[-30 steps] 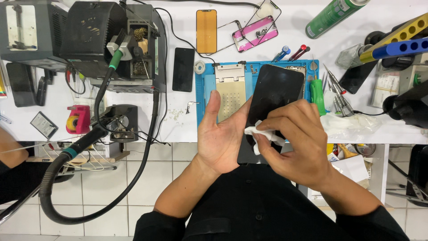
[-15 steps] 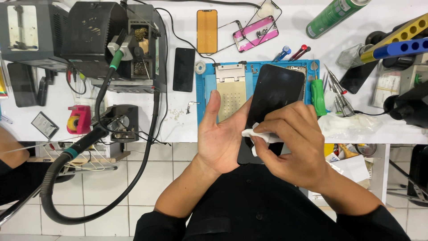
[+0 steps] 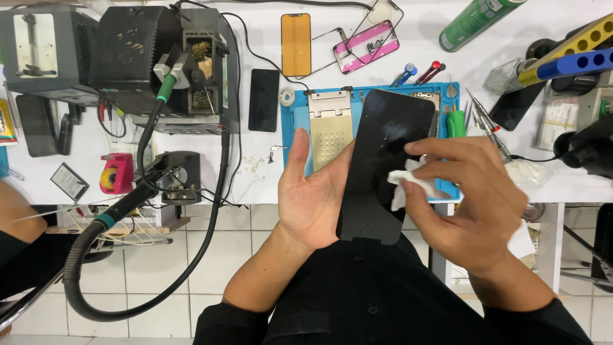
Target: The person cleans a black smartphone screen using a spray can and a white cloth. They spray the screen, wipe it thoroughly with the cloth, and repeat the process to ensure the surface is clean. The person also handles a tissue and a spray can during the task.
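Left hand (image 3: 313,198) cradles the black screen (image 3: 383,166) above the worktop (image 3: 268,179); right hand (image 3: 472,198), pinching a white wipe (image 3: 405,185), has shifted slightly up the glass; wiping continues.

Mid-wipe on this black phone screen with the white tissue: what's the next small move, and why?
Probably slide the white tissue up toward the top of the black screen. A pale smear shows on the glass just above where the right hand presses the tissue. The left hand cradles the panel from behind, so it looks steady enough for another stroke.
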